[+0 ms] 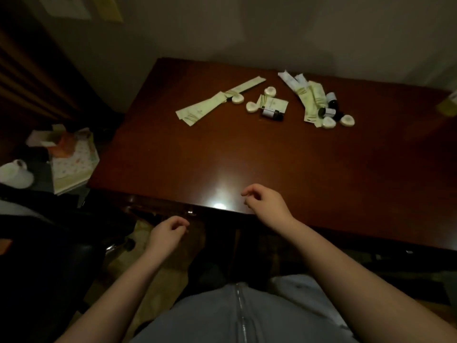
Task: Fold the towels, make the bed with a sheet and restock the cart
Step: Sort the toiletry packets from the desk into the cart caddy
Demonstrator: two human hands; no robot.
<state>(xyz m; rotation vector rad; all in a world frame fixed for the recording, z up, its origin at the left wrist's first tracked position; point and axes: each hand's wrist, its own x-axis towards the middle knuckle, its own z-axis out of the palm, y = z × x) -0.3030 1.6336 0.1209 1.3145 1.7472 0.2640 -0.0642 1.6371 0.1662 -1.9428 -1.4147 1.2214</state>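
Dark red wooden table (197,157) with toiletries (272,103) (sachets, round soaps, small bottles) scattered at its far side; right hand (265,201) over its near edge, left hand (168,233) just off it, both loosely curled, empty

We see a glossy, polished dark wood counter (222,157) with glare near its 6 o'clock edge. Toward 12 o'clock lie matt pale paper sachets (197,110) and small, dark, shiny bottles (272,114).

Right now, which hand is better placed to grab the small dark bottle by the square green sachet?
Probably right: the right hand hovers over the reddish wooden desk, nearer the bottle; the left hand is off it.
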